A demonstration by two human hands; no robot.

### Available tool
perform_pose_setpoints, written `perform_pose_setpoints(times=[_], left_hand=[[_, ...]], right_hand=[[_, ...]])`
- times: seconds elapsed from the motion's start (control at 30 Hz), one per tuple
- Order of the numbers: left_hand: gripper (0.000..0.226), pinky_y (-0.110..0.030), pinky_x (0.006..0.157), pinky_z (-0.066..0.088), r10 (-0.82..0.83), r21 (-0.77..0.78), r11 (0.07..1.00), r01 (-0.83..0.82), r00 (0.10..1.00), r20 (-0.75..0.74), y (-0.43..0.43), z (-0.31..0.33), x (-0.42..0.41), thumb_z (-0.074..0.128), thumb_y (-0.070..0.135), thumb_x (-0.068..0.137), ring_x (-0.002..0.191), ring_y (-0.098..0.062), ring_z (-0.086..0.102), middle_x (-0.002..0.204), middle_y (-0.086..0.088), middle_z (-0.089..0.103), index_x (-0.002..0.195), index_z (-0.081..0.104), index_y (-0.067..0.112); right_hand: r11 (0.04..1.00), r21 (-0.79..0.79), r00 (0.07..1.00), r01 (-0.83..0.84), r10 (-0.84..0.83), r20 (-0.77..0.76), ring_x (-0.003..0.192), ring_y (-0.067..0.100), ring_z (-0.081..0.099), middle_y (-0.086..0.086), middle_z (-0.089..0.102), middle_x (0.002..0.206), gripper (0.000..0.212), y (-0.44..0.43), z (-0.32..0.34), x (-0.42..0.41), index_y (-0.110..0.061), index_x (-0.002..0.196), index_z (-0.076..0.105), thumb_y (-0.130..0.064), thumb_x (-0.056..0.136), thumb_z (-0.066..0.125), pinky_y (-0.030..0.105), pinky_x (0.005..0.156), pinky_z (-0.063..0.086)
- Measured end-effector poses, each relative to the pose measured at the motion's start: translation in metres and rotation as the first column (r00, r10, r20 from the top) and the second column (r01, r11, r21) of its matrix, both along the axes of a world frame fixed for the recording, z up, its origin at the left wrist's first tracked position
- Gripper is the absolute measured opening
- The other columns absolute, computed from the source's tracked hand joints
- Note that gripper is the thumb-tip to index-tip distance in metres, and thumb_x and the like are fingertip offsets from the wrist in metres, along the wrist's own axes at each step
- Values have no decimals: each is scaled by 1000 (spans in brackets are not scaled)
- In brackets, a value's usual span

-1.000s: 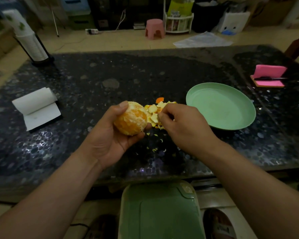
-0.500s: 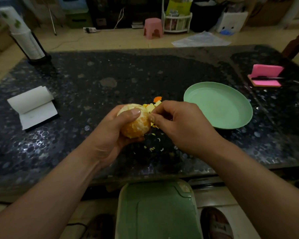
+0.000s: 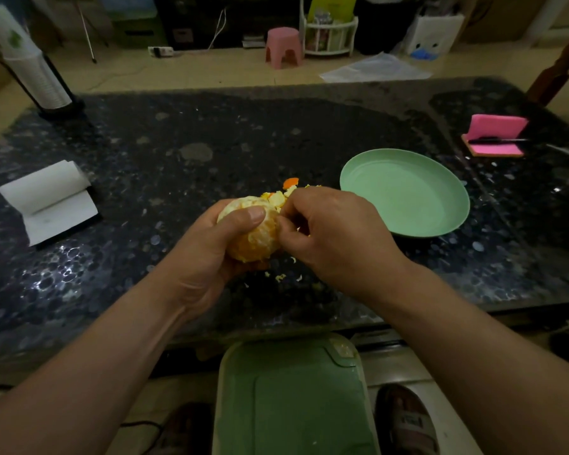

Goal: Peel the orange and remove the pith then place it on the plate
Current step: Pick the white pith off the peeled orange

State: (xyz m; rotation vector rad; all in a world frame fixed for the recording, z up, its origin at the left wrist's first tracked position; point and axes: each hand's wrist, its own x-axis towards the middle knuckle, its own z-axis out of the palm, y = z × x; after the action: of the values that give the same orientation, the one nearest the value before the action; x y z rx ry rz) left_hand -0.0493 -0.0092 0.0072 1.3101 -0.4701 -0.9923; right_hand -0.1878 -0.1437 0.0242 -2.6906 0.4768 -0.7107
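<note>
Right now your left hand (image 3: 207, 254) cups the round, rough, pith-mottled peeled orange (image 3: 257, 239), thumb curled over it, above the near edge of the glossy, speckled dark tabletop (image 3: 211, 133). Your right hand (image 3: 335, 238) pinches at its side. Just right of them sits the smooth round green plate (image 3: 404, 192).

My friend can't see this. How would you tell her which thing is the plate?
Find the big dark speckled table. On it, just right of the right hand picking at the orange, sits the plate. It is the only round, pale green thing up there; the pink pad beyond it is boxy.
</note>
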Motion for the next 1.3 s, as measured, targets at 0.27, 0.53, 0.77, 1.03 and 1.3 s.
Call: perform_pose_setpoints(times=[0.27,0.53,0.77,1.03,1.3], left_hand=[[64,-34,65,62,-17,-28,999,16,998,-55,1,1,0,81,40,73,91,-24,77,112,-11,78,130,67,14],[54,-32,66,63,-30,-26,999,28,996,-83,3,7,1,70,37,82,91,-23,78,110,-11,79,130,66,14],[50,-33,65,63,-8,-3,1000,8,997,-82,4,8,0,71,38,81,89,-23,77,108,-9,79,125,68,16],[55,-32,63,62,0,2,1000,0,996,-87,3,9,-2,71,39,80,86,-22,78,106,-9,79,128,66,14],[52,-33,65,61,-11,18,1000,12,996,-89,2,9,-3,71,40,80,86,-18,75,107,-8,77,126,68,15]], right_hand=[[999,34,1000,-2,1,29,70,16,56,-8,63,79,14,-7,-1,-2,-22,88,67,-29,99,62,41,61,50],[976,182,988,-122,101,119,81,6,61,-14,67,91,7,-8,7,-10,-30,102,70,-28,96,74,34,69,55],[989,6,984,-145,144,108,78,8,57,-12,64,88,6,-8,5,-7,-25,96,71,-27,91,71,40,65,54],[990,-112,992,-90,99,74,76,11,55,-9,64,85,7,-3,7,-2,-24,93,72,-29,91,67,34,60,48],[987,-146,993,-73,86,86,74,14,52,-8,58,81,6,-1,5,1,-22,86,64,-25,87,69,32,58,40]])
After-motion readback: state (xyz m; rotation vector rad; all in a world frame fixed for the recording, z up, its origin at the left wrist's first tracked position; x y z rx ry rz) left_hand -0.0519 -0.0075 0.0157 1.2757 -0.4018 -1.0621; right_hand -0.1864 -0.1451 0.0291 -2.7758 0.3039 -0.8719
